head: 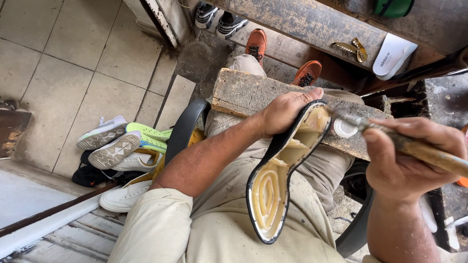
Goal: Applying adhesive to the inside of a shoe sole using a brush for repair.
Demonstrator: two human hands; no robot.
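Gluing a shoe sole, seen from above. Your left hand (285,113) grips the far end of the black-rimmed sole (285,170), fingers wrapped behind it and thumb along its rim, so that its yellowish inner face turns up and its near end rests on your lap. Your right hand (412,158) is closed around a worn wooden brush handle (429,153); the bristle end (341,117) meets the sole's far edge, just beside a small white pot (345,128) that stands on the rough wooden board (253,95) across your knees.

To do this step well, keep the sole braced against thigh and board so it cannot twist under the brush. Work from the far end toward you, laying an even coat into the channels and up to the rim, not over it. Reload from the pot little and often.

A heap of sneakers (117,146) lies on the tiled floor to the left, and a white sole (392,56) rests on the far bench.
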